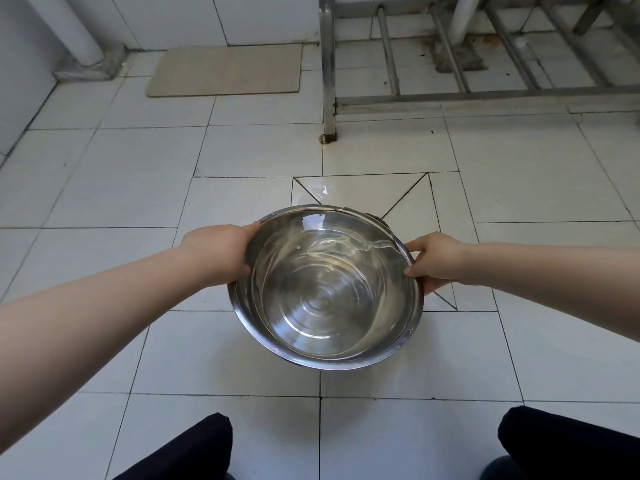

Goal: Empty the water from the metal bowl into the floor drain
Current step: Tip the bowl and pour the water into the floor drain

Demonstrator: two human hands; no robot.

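floor: pale tiles; the four cut tiles whose diagonal seams meet under the bowl look sloped to a low point, which I judge is why I stand here.
rack: steel frame at 1 o'clock, well apart from the pour, so I think it plays no part.
mat: beige, at 11 o'clock by the wall, far enough to stay dry, I'd guess.
bowl: metal, held off the floor at centre, far rim tipped down toward 12 o'clock so the water piles against that edge.
left hand: clamped on the rim at 9 o'clock, thumb inside, fingers hidden beneath; it steadies the tilt.
right hand: pinching the rim at 3 o'clock, opposite the left hand, so the weight is balanced between them.
drain: only a dark sliver shows just past the far rim at 1 o'clock; the rest is hidden by the bowl.
splash: wet patch on the tile at 12 o'clock, beyond the rim.
stage: pouring under way, I judge; much water remains.
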